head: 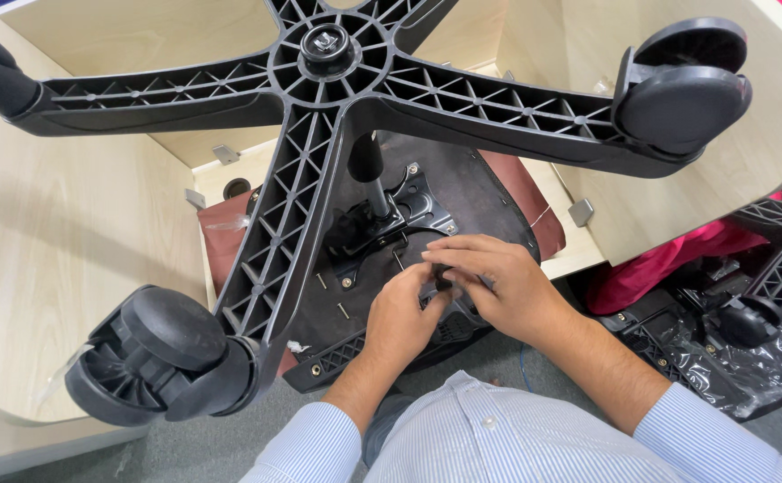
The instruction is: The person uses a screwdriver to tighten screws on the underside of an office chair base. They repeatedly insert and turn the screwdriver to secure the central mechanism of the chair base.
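An upturned office chair lies in front of me, its black five-spoke base [293, 215] pointing up toward the camera. Black castors sit at the spoke ends, one at lower left [163, 358] and one at upper right [682, 89]. Below the gas column [369, 174] is the black underside of the seat [463, 192] with its metal mechanism plate [395, 224]. My left hand [400, 322] and my right hand [498, 277] meet at the seat's near edge, fingers pinched around a small black part [442, 279] that is mostly hidden.
Light wooden desk panels [60, 233] stand to the left and at upper right. Another chair base with plastic wrap [731, 349] and red fabric [668, 264] lie at right. Grey floor shows below the seat. Several screws rest on the seat underside.
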